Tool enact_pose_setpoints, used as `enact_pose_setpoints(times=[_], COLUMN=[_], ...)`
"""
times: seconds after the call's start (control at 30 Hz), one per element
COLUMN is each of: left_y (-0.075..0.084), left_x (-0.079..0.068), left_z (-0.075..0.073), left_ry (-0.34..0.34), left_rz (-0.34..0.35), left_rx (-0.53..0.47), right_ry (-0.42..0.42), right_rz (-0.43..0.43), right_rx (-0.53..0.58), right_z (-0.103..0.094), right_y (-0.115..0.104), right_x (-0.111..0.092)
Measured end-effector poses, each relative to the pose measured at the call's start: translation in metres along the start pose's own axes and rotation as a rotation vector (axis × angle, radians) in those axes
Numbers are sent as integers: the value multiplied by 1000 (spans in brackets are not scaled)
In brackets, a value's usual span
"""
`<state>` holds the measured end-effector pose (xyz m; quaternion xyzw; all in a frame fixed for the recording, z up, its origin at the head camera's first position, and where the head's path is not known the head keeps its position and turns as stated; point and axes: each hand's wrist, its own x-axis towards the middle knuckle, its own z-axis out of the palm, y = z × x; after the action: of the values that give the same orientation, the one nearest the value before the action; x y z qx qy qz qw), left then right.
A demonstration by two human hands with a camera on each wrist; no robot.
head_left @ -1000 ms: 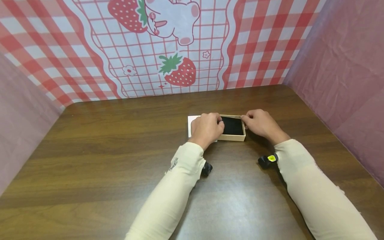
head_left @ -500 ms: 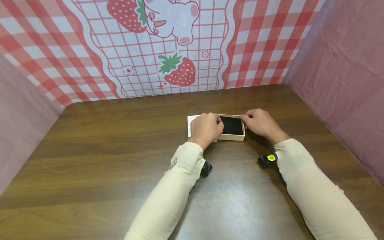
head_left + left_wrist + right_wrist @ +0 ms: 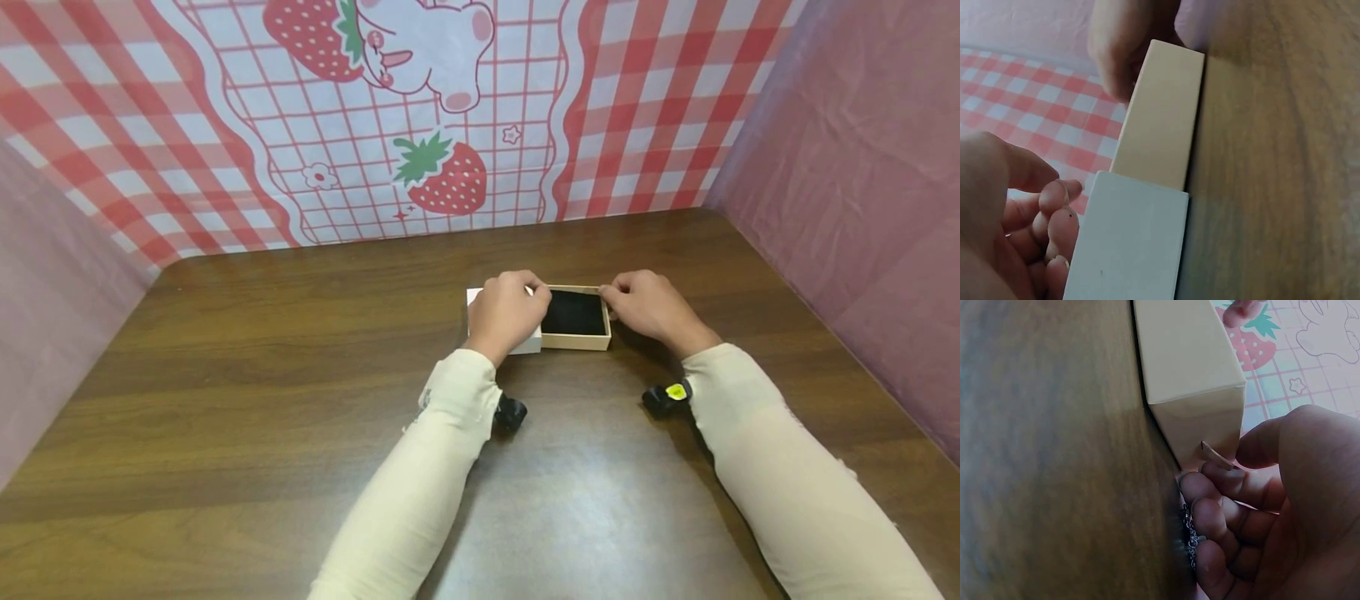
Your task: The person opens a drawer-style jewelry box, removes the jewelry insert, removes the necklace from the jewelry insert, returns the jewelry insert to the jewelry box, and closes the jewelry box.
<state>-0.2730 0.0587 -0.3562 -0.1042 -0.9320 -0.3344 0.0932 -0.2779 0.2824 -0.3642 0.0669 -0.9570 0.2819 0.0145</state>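
Note:
A slide-out box lies on the table: a white sleeve (image 3: 529, 343) on the left and a cream tray (image 3: 576, 342) drawn partway out to the right, its inside black (image 3: 572, 313). Over the sleeve, my left hand (image 3: 506, 315) has loosely curled fingers with nothing visible in them; in the left wrist view its fingertips (image 3: 1063, 231) are just above the sleeve's top. My right hand (image 3: 648, 308) is at the tray's right end, pinching a small pull tab (image 3: 1216, 456) there. A thin silver chain (image 3: 1191, 540) shows beside its curled fingers.
The box rests on a brown wooden table (image 3: 262, 400). Behind it hangs a red-and-white checked cloth (image 3: 645, 100) with strawberries, and a pink cloth (image 3: 862, 183) closes the right side. Black wrist devices (image 3: 510, 413) are strapped under both cream sleeves.
My left hand has lifted slightly and shifted left, uncovering more of the white sleeve's near edge and the black inside. The right hand and tray stay nearly in place.

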Motion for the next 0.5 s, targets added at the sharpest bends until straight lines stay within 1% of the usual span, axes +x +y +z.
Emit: enact_pose_setpoints(times=[0.2,0.4,0.5], left_y=[-2,-4,-6], left_x=[3,4,4], left_z=[-4,-7,-8], left_ry=[19,30,26], left_rz=[-44,-75,-77], left_rx=[-83,-68,-57], right_ry=[-16,-14,-10], right_rz=[8,-4,-2], right_rx=[5,2,2], right_z=[0,-1,-1], right_y=[0,1,0], right_x=[0,0,0])
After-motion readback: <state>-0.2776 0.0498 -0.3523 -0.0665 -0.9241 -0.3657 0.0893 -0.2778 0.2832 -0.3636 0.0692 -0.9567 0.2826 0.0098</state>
